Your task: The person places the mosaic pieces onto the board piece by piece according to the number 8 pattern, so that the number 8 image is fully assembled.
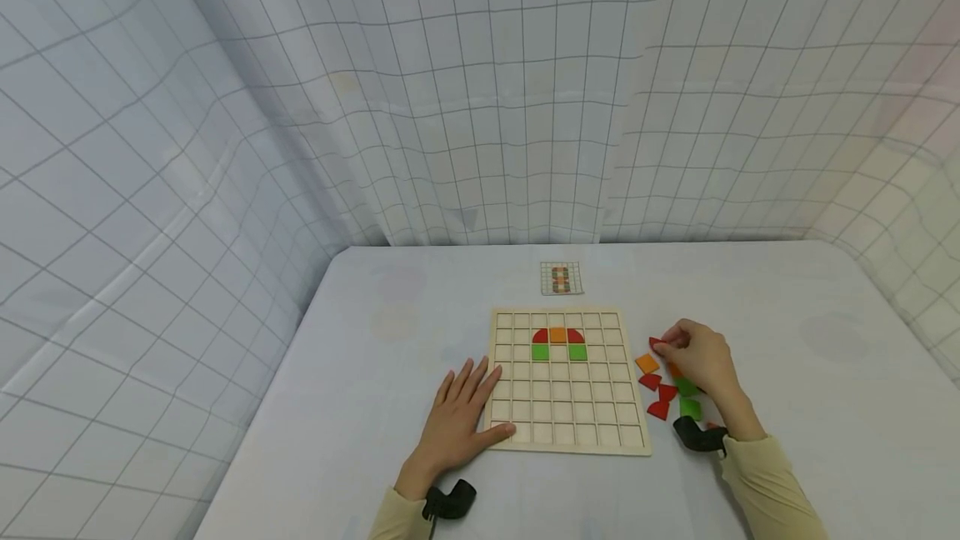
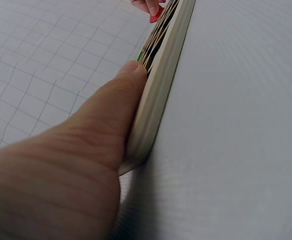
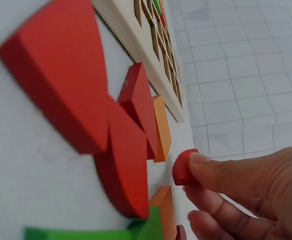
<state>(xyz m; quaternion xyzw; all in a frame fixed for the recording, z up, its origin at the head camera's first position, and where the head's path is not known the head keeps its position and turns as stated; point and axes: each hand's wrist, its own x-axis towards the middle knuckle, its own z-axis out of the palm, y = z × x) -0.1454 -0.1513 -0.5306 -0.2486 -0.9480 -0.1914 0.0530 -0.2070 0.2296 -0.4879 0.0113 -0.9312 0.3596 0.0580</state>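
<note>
the right hand (image 1: 697, 357) pinches a red piece (image 3: 180, 170) between thumb and finger, just right of the board (image 1: 583, 392); whether the piece touches the table (image 1: 810, 357) i cannot tell. the left hand (image 1: 456, 419) lies with fingers spread over the board's left edge, gripping nothing, its thumb resting near the lower left corner.

the red piece looks light, stiff and smooth, so it probably won't bend or break easily but could turn or slip in a loose pinch. its flat, thick sides seem the best place to take hold, leaving the bottom face free. the board looks like rigid wood, and flat fingers on its rim should be enough to steady it.

near the right hand lie an orange square (image 1: 647, 364), loose red pieces (image 1: 650, 382) and a green piece (image 1: 691, 409).
</note>
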